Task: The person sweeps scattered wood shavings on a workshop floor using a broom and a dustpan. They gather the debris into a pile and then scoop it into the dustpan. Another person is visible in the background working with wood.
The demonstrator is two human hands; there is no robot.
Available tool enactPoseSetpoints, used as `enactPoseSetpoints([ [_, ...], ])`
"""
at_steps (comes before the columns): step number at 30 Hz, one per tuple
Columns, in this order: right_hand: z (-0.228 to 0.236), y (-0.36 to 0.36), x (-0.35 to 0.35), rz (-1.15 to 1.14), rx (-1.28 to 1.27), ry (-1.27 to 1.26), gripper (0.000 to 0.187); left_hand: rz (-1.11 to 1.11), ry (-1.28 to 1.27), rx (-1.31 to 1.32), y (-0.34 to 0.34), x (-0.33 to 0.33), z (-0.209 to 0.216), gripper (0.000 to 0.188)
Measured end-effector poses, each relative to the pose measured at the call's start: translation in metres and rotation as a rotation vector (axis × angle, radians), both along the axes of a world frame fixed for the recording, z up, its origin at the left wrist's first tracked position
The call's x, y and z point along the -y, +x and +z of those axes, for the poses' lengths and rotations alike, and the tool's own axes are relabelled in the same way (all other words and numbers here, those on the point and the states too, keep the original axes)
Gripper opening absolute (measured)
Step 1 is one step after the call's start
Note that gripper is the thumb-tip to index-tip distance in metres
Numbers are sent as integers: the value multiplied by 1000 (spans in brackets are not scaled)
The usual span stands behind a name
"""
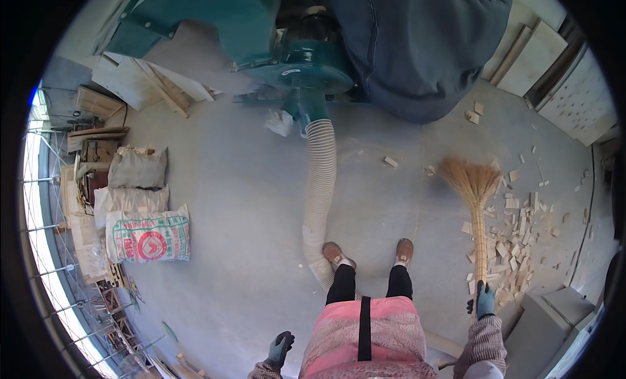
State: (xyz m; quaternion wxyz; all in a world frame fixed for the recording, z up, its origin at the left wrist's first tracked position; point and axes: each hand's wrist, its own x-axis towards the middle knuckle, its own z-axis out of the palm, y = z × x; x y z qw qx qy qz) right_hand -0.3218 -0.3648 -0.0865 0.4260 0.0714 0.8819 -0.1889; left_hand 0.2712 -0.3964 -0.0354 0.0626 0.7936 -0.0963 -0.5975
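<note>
My right hand (484, 301), in a blue-grey glove with dark fingertips, is wrapped round the handle of a straw broom (480, 229). The broom points away from me, its bristles spread over the floor at the far end. Wood offcuts (512, 248) lie scattered to the right of the broom, small and pale. My left hand (280, 349), gloved alike, hangs low at my left side with nothing in it. Its fingers are loosely apart.
A ribbed white hose (319, 177) runs from a green machine (306, 72) down beside my left foot. A large dark bag (424, 46) hangs at the far side. Filled sacks (149, 235) and boards stand left. A grey cabinet (548, 320) is near right.
</note>
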Motion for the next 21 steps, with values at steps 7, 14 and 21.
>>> enactPoseSetpoints([
  [7, 79, 15, 26, 557, 11, -56, 38, 5, 5, -70, -5, -22, -8, 44],
  [14, -19, 59, 202, 1531, -203, -86, 55, -10, -64, -35, -34, -15, 11, 47],
  [21, -24, -11, 201, 1380, -36, 120, 48, -2, -34, 82, -50, -33, 44, 42],
])
